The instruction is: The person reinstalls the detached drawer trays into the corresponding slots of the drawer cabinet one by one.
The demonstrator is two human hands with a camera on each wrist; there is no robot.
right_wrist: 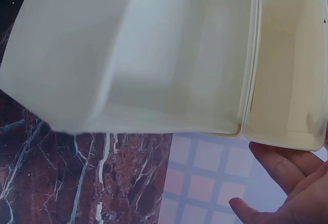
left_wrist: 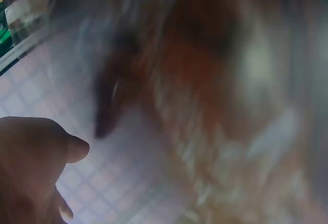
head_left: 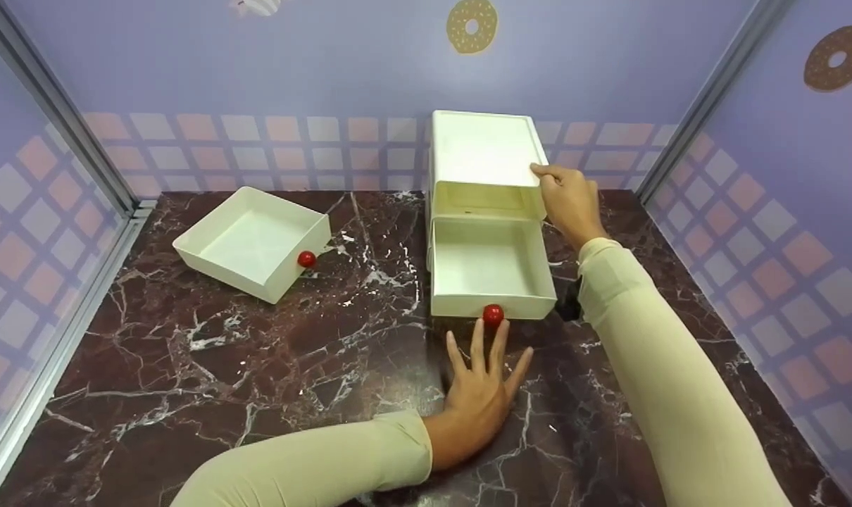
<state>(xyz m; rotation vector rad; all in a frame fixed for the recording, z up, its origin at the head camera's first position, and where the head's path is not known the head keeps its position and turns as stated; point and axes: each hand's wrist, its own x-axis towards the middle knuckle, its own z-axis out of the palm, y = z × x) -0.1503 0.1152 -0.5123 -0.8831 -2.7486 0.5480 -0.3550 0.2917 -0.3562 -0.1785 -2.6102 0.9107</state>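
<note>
A white two-level drawer cabinet [head_left: 486, 149] stands against the back wall, its upper slot without a drawer. From the lower slot a white drawer [head_left: 493, 304] with a red round knob [head_left: 493, 314] sticks out toward me. Fingers spread and straight, my left hand [head_left: 479, 401] has its fingertips at the knob; whether they touch it is hard to tell. My right hand [head_left: 572, 204] holds the cabinet by its upper right edge, also seen in the right wrist view, where fingers [right_wrist: 277, 165] rest against the cabinet's side. The left wrist view is mostly blurred.
Another white drawer [head_left: 250, 239] with a red knob [head_left: 306, 259] lies to the left on the dark marbled table [head_left: 243, 373]. Patterned walls [head_left: 348, 77] enclose the table at the back and both sides, with metal posts in the corners.
</note>
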